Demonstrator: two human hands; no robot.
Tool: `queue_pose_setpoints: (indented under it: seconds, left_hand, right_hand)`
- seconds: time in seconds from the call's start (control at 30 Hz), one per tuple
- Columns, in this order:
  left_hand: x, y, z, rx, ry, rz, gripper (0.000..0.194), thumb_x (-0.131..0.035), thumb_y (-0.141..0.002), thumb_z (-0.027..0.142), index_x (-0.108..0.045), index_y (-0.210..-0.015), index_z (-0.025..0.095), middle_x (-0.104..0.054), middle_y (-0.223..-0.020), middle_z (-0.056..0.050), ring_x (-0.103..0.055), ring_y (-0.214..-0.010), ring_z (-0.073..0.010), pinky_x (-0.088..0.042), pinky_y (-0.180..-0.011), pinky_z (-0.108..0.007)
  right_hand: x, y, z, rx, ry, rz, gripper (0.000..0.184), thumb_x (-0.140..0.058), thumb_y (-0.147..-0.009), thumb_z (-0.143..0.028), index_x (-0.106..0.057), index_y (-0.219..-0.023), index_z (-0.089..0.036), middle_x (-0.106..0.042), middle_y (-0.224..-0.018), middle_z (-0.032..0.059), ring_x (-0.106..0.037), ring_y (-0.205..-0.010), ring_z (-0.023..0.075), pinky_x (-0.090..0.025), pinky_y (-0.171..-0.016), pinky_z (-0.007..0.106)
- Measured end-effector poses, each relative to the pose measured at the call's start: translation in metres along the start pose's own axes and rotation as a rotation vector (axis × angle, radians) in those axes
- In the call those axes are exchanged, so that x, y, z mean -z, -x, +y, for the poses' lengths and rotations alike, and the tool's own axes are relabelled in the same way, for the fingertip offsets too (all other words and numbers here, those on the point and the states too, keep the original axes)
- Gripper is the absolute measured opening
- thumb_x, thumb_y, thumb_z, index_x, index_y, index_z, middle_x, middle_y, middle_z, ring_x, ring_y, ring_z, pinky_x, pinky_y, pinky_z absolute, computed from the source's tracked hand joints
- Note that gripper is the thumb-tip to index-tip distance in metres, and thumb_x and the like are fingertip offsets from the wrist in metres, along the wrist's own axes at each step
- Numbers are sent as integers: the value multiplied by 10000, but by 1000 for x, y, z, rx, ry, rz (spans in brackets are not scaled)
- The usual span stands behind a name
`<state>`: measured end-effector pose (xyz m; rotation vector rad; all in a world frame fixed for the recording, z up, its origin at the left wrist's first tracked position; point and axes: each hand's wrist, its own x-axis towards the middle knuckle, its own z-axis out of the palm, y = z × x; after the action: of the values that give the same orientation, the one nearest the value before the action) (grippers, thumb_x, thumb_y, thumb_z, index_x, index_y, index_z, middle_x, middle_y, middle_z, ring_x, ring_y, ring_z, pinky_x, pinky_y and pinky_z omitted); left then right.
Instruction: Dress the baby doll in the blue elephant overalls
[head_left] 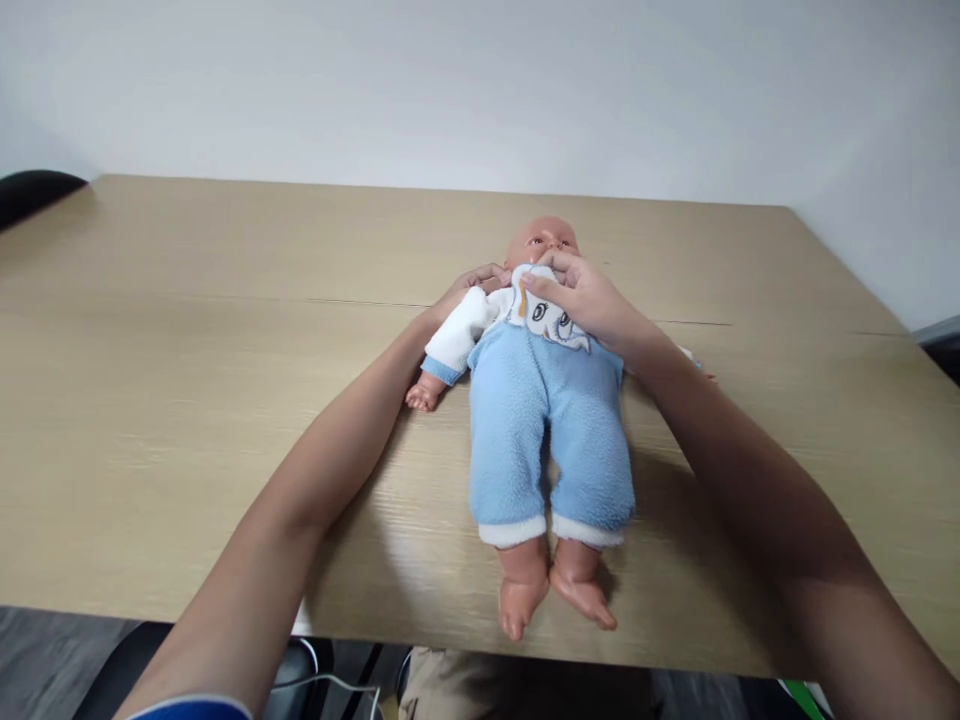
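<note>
A baby doll (551, 240) lies on its back on the wooden table, its bare feet toward me. It wears a blue and white fleece outfit (517, 430) with a cartoon face on the chest. My right hand (581, 290) is at the doll's collar, thumb and fingers closed on the white cloth below the chin. Beside the neck on the left side is my left hand (472, 285), its fingertips partly hidden behind the doll's shoulder and collar. Exactly what those fingers grip is out of sight.
The wooden table (225, 400) reaches back to a pale wall (450, 90). Black chairs show at the left edge (37, 195) and right edge (943, 345). A white cable (337, 682) hangs below the table's front edge.
</note>
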<state>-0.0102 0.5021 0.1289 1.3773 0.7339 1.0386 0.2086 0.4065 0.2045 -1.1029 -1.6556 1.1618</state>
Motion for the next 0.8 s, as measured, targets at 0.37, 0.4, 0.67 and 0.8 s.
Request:
queue_pose_setpoints:
  seconds: [0.37,0.4,0.67,0.8]
  left_hand:
    - [30,11,27,0,-245,-221,409,-1027,-842,519,-836,-1025,207,-825,-1108,-97,-728,-967,-243,-604,-934,-393]
    - [33,10,31,-47,-327,-198,346,-1023,-842,443,-841,-1016,206,-833,-1110,-99,-729,-972,-244,-600,-956,-402]
    - [-17,26,76,-453,-525,0,116,-900,-1028,216,-823,-1115,228,-824,-1159,-81,-738,-1126,-284,-584,-1088,-447]
    - [-85,33,90,-558,-815,-313,203,-880,-1058,289,-822,-1240,220,-820,-1309,-107,-715,-1340,-371,-502,-1262,-545]
  right_hand:
    - [69,12,0,-197,623,-39,716,-770,-976,-954,-761,-882,-244,-796,-927,91,-696,-867,279,-540,-793,419]
    - [70,18,1,-201,650,-6,703,-751,-989,-943,-770,-911,-244,-804,-948,98,-711,-890,290,-554,-824,429]
    - [93,119,36,31,888,328,629,-637,-1027,-849,-799,-1218,-272,-833,-1292,197,-783,-1230,438,-592,-1189,670]
    - [111,168,58,33,932,218,728,-708,-1008,-777,-716,-1583,-331,-767,-1565,211,-723,-1434,506,-572,-1233,740]
